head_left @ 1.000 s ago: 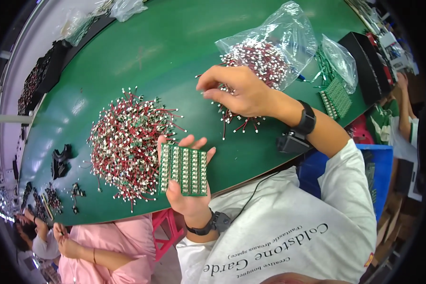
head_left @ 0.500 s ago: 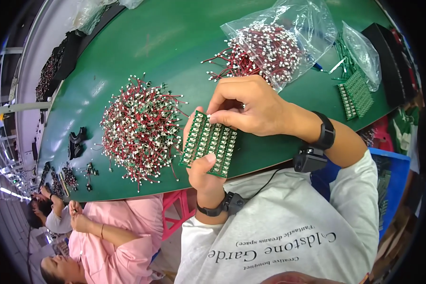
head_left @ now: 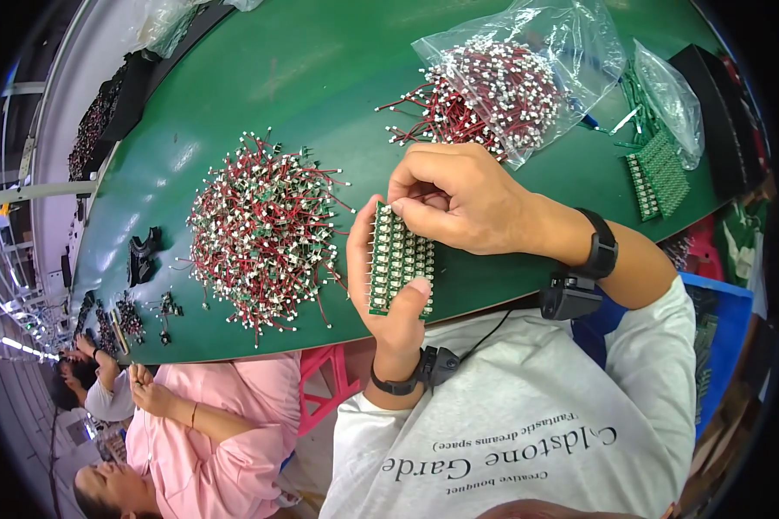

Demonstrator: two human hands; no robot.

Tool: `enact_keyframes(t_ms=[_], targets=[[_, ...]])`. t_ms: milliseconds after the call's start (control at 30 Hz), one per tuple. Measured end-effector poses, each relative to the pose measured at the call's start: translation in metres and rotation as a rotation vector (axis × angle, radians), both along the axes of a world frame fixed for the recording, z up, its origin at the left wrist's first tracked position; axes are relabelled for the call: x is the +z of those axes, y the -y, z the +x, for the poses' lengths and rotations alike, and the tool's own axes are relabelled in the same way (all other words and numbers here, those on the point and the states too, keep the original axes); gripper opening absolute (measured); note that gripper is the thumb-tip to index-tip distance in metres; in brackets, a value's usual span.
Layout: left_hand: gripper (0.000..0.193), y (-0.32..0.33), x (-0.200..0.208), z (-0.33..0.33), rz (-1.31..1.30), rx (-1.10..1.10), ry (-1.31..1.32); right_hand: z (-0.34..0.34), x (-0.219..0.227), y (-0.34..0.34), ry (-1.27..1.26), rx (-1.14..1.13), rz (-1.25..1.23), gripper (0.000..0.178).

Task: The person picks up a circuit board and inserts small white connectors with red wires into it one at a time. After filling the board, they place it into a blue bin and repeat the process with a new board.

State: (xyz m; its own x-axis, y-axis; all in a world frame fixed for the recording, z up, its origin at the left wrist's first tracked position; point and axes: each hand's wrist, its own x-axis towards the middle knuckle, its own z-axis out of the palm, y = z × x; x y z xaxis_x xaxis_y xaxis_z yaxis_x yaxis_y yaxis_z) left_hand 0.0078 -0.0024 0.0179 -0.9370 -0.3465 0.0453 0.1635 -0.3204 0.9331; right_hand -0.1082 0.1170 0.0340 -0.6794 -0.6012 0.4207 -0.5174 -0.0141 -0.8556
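Observation:
My left hand grips a green circuit board panel bearing rows of small white parts, thumb across its near end and fingers along its left edge. At the panel's far end, my right hand is closed in a pinch on a small white connector. Reddish wire shows between its curled fingers; most of it is hidden. Left of the panel lies a large pile of red-wired pieces with white connectors and small green boards. Beyond my right hand is a heap of red wires with white connectors.
A clear plastic bag partly covers the far heap. More green panels lie at the right, near a black box. Black parts sit on the green table at the left. A person in pink sits to the left.
The panel has turned more upright and tilted in my left hand, shifting slightly right. My right hand stays at its far end, moved slightly right.

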Motion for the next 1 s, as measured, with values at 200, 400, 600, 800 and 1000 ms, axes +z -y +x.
enact_keyframes(t_ms=[200,400,600,800,1000], targets=[[0.082,0.0,-0.002,-0.001,-0.029,0.014,-0.015,0.002,0.0,0.001,0.025,-0.014,-0.022,0.01],[0.08,-0.001,-0.009,-0.002,-0.124,0.043,-0.05,0.006,0.001,0.001,-0.012,-0.049,-0.012,0.01],[0.075,0.005,-0.008,0.0,-0.5,0.093,-0.131,0.01,0.01,-0.002,-0.044,-0.015,0.034,0.007],[0.073,0.004,-0.005,-0.001,-0.618,0.082,-0.206,0.006,0.008,-0.002,-0.201,-0.085,0.0,0.01],[0.073,0.013,-0.004,-0.003,-0.69,0.049,-0.284,0.008,0.008,0.003,-0.207,-0.103,0.006,0.013]])
